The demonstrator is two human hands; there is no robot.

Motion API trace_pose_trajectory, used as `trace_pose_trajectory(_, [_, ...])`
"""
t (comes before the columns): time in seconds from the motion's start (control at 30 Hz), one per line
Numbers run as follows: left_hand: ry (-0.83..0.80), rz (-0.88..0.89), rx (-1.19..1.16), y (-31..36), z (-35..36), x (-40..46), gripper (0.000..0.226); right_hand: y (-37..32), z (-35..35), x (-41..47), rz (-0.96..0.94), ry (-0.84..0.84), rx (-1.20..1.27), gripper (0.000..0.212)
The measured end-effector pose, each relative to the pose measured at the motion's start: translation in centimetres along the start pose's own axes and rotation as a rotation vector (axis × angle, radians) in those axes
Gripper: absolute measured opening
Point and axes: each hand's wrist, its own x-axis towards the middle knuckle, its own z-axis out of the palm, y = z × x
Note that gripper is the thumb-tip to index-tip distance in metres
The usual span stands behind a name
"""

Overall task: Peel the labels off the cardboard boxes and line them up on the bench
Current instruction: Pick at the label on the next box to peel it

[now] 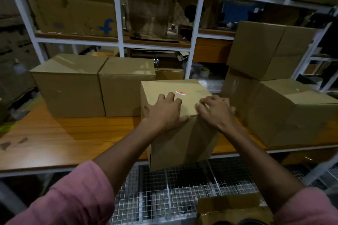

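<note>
Cardboard box (175, 115) sits at the front edge of the surface (73, 133), overhanging it, a small orange-and-white label (180, 93) on its top. My left hand (165, 113) lies spread and flat on the top; my right hand (216, 110) has its fingers (201, 106) curled at the near top edge, apparently picking at something I cannot make out. I'd keep the left pressing down, lift a label corner with a nail, then peel slowly and low. Two boxes (95, 84) stand lined up behind.
</note>
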Motion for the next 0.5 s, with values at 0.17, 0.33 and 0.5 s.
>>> trace_pose_trajectory(0.17, [0.175,-0.081,-0.042,-0.1,0.3,0.6,0.044,-1.6,-0.2,1.5,-0.109,0.012,-0.105,0.044])
trace_pose_trajectory(0.33, [0.207,-0.151,-0.033,-0.5,0.2,1.9,0.042,-3.3,1.0,4.6,-0.263,0.026,0.032,0.025])
trace_pose_trajectory(0.5, [0.146,-0.175,-0.013,-1.5,-0.1,2.8,0.042,-4.2,2.0,8.8,-0.387,-0.118,0.044,0.036])
